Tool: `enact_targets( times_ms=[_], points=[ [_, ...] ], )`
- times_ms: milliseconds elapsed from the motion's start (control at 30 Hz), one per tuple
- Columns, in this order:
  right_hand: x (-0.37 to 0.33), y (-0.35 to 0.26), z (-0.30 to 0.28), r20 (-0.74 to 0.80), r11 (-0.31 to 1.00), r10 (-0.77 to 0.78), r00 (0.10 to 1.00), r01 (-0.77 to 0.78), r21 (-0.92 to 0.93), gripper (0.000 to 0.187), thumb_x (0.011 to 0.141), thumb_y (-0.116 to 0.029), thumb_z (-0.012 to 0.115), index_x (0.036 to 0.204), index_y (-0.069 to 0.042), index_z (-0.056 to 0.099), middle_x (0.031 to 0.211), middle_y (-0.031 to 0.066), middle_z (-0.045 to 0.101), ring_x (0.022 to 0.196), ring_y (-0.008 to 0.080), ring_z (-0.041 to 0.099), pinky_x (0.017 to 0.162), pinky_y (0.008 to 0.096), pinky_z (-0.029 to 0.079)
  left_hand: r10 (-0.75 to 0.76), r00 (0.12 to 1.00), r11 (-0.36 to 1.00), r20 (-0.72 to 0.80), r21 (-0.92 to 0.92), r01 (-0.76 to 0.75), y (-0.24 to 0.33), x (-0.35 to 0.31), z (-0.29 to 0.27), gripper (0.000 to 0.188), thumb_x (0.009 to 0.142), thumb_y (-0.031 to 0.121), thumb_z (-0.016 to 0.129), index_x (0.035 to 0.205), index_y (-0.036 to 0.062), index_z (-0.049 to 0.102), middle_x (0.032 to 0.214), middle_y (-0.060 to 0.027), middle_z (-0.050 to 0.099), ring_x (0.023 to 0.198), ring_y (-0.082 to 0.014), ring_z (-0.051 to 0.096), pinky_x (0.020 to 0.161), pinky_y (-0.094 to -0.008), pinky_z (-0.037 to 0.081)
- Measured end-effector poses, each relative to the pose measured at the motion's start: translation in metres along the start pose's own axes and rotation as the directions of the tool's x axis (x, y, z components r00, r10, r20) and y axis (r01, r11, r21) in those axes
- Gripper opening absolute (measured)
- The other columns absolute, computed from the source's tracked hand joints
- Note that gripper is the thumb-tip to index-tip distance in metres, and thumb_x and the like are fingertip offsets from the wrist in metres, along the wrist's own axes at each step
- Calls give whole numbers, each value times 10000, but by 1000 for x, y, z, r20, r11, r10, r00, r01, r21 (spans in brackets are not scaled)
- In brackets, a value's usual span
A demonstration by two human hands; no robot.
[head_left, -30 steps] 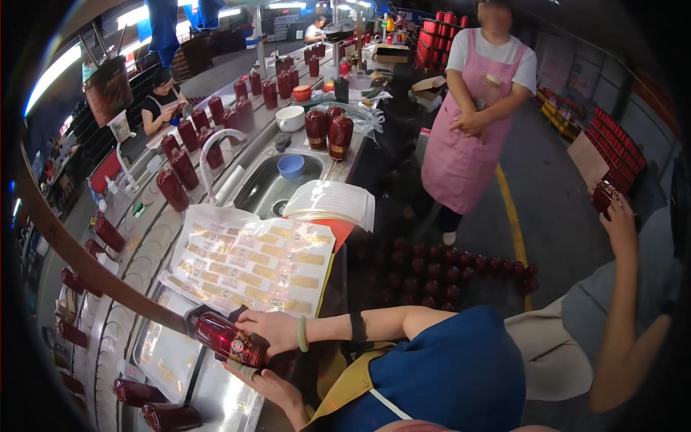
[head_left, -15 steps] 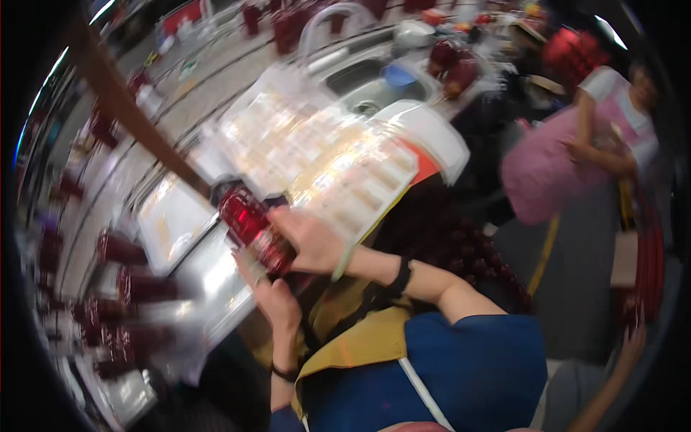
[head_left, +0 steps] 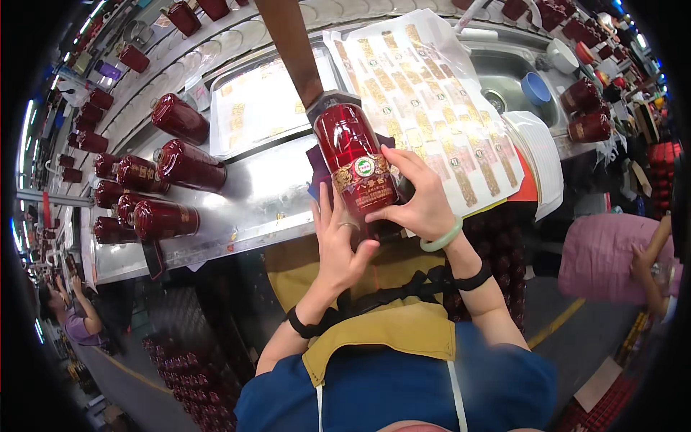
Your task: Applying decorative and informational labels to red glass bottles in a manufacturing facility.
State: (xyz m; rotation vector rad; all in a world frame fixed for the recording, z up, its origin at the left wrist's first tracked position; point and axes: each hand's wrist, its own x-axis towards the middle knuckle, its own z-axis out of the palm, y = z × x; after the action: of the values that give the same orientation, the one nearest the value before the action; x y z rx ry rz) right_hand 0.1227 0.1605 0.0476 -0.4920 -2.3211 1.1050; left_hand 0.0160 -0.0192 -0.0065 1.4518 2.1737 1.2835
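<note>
A dark red glass bottle [head_left: 345,140] with a gold label lies tilted in front of me, its far end against a dark grey piece [head_left: 334,98] by a brown post [head_left: 291,47]. My right hand [head_left: 425,194] grips the bottle's right side, fingertips on the label and thumb across its lower part. My left hand [head_left: 338,245] touches the lower left side with its fingers stretched out and its thumb apart. Purple material [head_left: 317,167] shows beneath the bottle. To the right lies a white sheet [head_left: 450,50] bearing rows of gold labels.
Several red bottles [head_left: 191,165] stand on the metal table [head_left: 252,198] at left. Behind is a shallow tray [head_left: 214,119] with a few gold labels. A sink [head_left: 504,68] holds a blue bowl [head_left: 535,88]. Other people [head_left: 79,317] are at the left and right edges.
The view has swung round and sharpened, bringing the bottles at left and the sheet of labels into clearer sight. Both hands stay at the bottle.
</note>
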Motion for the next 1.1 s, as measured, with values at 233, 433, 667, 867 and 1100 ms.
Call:
enact_targets(
  times_ms=[233, 433, 667, 867, 1100],
  points=[
    [-3, -8, 12, 5, 997, 51, 999, -50, -53, 946, 613, -320, 983, 1423, -31, 589, 1320, 177, 577, 1198, 344, 618, 1027, 403, 513, 49, 958, 992, -284, 129, -12, 4, 23, -6, 1069, 635, 126, 957, 1534, -41, 404, 1551, -265, 412, 1410, -452, 417, 1161, -511, 374],
    [-3, 4, 8, -21, 974, 136, 990, -130, 183, 667, 805, -281, 887, 1374, -45, 628, 1266, 111, 581, 1150, 248, 584, 988, 356, 478, 116, 955, 993, -274, 27, -113, -5, 35, -7, 1002, 672, 137, 958, 1514, -44, 445, 1459, -216, 533, 1323, -365, 560, 1086, -422, 478],
    [3, 30, 26, 110, 702, 444, 889, -421, 575, 492, 947, -209, 782, 1371, -23, 614, 988, -41, 559, 777, 28, 431, 700, 208, 403, 78, 970, 995, -230, -35, -88, -10, 32, -8, 950, 708, 77, 921, 1519, -55, 444, 1529, -234, 491, 1346, -381, 548, 1108, -434, 456],
    [3, 37, 28, 128, 698, 438, 890, -426, 576, 517, 929, -190, 802, 1375, -12, 609, 953, -53, 547, 757, 14, 421, 682, 187, 386, 183, 957, 982, -225, 96, -165, -14, 31, -3, 895, 725, 71, 906, 1505, -48, 484, 1558, -224, 474, 1389, -363, 520, 1136, -435, 429],
    [7, 33, 31, 133, 675, 462, 877, -445, 589, 558, 877, -225, 851, 1347, -37, 616, 949, -45, 521, 812, 38, 449, 746, 206, 410, 19, 979, 998, -202, -57, -31, -4, 32, -11, 978, 729, 180, 926, 1543, -40, 431, 1601, -288, 377, 1440, -412, 457, 1165, -468, 403]
  ],
)
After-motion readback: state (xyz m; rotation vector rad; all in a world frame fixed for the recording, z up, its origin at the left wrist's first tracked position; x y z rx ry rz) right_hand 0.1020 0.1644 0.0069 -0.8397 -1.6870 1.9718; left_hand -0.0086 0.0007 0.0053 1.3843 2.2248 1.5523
